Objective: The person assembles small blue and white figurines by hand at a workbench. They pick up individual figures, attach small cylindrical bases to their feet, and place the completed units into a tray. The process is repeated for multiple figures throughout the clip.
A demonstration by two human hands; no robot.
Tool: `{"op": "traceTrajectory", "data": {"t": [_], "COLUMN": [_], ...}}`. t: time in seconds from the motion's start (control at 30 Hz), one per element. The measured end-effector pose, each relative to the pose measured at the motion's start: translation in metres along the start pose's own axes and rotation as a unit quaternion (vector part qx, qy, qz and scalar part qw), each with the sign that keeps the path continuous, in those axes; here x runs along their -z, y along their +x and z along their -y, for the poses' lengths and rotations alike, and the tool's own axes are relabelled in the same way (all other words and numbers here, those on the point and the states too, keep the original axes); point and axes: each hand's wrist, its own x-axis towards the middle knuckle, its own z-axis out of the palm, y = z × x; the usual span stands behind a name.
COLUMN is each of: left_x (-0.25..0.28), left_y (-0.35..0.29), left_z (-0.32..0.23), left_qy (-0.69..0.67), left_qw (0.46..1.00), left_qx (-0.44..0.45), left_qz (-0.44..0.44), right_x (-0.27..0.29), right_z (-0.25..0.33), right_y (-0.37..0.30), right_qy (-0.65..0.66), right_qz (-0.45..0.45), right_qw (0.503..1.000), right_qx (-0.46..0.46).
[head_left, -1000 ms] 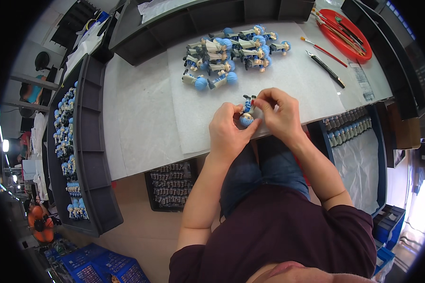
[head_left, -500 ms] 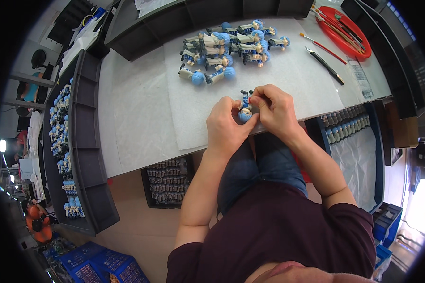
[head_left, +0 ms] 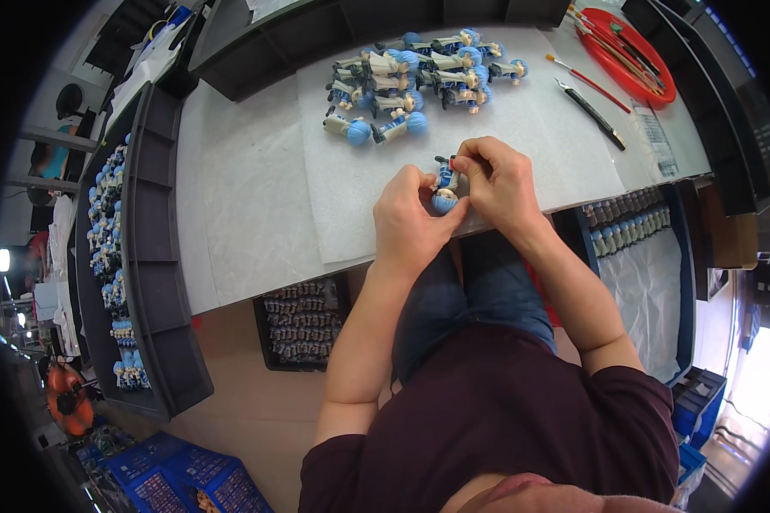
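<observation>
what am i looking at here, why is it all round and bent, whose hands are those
This is one picture from a fisheye camera worn on a person's head, looking down; the lens bends straight edges. No machine here: the left hand and right hand are the wearer's own. Together they hold a small figure with a blue head, above a white sheet on the table. Further back lies a pile of similar figures. At the far right, a red tray holds brushes. A dark rack on the left holds more figures.
</observation>
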Motion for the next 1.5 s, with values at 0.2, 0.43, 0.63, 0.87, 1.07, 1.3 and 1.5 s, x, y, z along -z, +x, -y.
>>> {"op": "traceTrajectory", "data": {"t": [0.2,0.43,0.63,0.87,1.07,1.3,1.5], "left_x": [0.001,0.001,0.002,0.001,0.003,0.002,0.003], "left_y": [0.0,-0.002,-0.002,-0.002,-0.002,-0.001,-0.001], "left_z": [-0.001,0.0,-0.001,0.001,-0.002,0.001,-0.003], "left_qy": [0.004,-0.001,-0.005,0.002,-0.004,-0.007,-0.011], "left_qw": [1.0,1.0,1.0,1.0,1.0,1.0,1.0], "left_qx": [0.001,0.003,0.005,0.005,0.014,-0.003,0.022], "left_qz": [0.004,0.005,0.004,-0.001,0.005,-0.001,0.004], "right_x": [0.0,0.0,-0.001,0.001,0.002,0.011,0.014], "right_z": [-0.005,-0.002,0.0,0.001,0.001,-0.008,0.003], "right_y": [0.005,0.003,0.001,0.0,0.0,0.009,0.0], "right_qy": [0.014,0.005,0.014,0.014,0.017,-0.024,0.017], "right_qz": [-0.004,0.001,0.001,0.016,0.014,-0.029,-0.024], "right_qw": [1.0,1.0,0.999,0.999,0.999,0.999,0.999], "right_qx": [-0.023,-0.021,-0.03,-0.029,-0.03,-0.01,-0.025]}}
